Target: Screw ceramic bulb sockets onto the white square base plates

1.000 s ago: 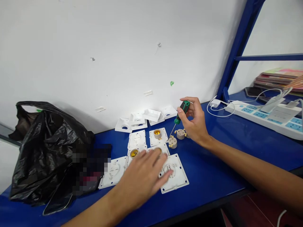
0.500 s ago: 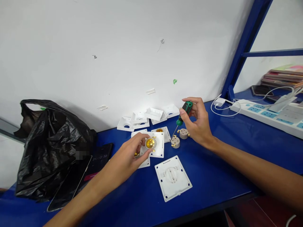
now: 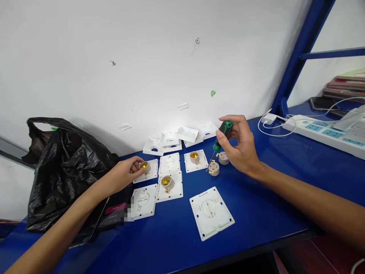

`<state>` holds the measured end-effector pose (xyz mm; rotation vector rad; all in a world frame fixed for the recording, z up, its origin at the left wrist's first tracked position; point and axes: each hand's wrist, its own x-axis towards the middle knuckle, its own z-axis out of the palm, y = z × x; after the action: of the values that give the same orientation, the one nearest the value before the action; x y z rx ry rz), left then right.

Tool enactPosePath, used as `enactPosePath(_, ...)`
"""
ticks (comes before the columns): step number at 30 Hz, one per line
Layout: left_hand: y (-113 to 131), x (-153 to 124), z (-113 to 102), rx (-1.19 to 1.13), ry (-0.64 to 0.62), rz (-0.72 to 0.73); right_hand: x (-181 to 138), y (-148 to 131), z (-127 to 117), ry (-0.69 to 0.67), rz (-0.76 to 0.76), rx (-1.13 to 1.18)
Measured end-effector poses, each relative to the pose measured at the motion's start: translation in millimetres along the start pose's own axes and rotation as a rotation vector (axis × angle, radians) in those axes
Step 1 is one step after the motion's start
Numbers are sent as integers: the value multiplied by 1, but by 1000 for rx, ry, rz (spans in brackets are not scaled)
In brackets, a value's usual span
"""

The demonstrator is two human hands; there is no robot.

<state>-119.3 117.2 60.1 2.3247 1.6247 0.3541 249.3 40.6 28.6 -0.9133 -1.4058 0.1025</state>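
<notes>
My left hand [image 3: 125,173] is closed around a round lamp socket [image 3: 145,167] with a gold threaded inside, on a white square plate [image 3: 152,172] at the left of the group. In my right hand [image 3: 238,146] is a screwdriver [image 3: 224,133] with a green and black handle, its shaft slanting down to the left. Its tip is beside two loose sockets with brass tabs, the nearer socket [image 3: 213,169] and a farther socket [image 3: 223,158]. More sockets sit on a front plate [image 3: 176,187] and a back plate [image 3: 201,163]. A bare plate [image 3: 211,219] lies nearest me.
Several white square covers [image 3: 186,134] are piled against the wall. Bare plates [image 3: 170,163] lie among the others. On the left are a black plastic bag [image 3: 71,179] and dark devices. A white power strip [image 3: 325,133] with cables is at the right.
My left hand has moved left with the socket and its plate, uncovering the plates in the middle. My right hand keeps the screwdriver in nearly the same place.
</notes>
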Motion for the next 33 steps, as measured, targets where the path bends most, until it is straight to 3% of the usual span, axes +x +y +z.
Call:
enactPosePath(4, -11, 6, 5, 28, -68, 45, -1, 1, 0, -7, -3, -7)
enactPosePath(8, 0, -1, 4, 99, -9, 60, 2, 2, 0, -4, -8, -27)
enactPosePath(10, 24, -16, 8, 135, 79, 99, 4, 3, -1, -6, -16, -45)
enactPosePath(12, 60, -39, 20, 113, 125, 250, 6, 5, -2, -5, -26, -69)
enactPosePath(15, 114, -74, 49, 39, -26, 576, 9, 9, -5, 4, -43, -106)
enactPosePath(19, 150, -91, 83, 94, -180, 743, 19, 10, -12, -12, -88, -155)
enactPosePath(22, 153, -79, 86, 57, -226, 727, 30, 6, -17, -26, -109, -181)
enactPosePath(25, 158, -57, 73, 105, -158, 752, 35, 4, -16, 11, -105, -164)
enactPosePath(27, 165, -40, 65, 228, -84, 832, 33, 7, -14, 51, -108, -159)
enactPosePath(29, 174, -23, 62, 411, -86, 982, 29, 12, -12, 82, -117, -182)
enactPosePath(33, 190, 1, 75, 624, -114, 1138, 23, 25, -14, 88, -136, -231)
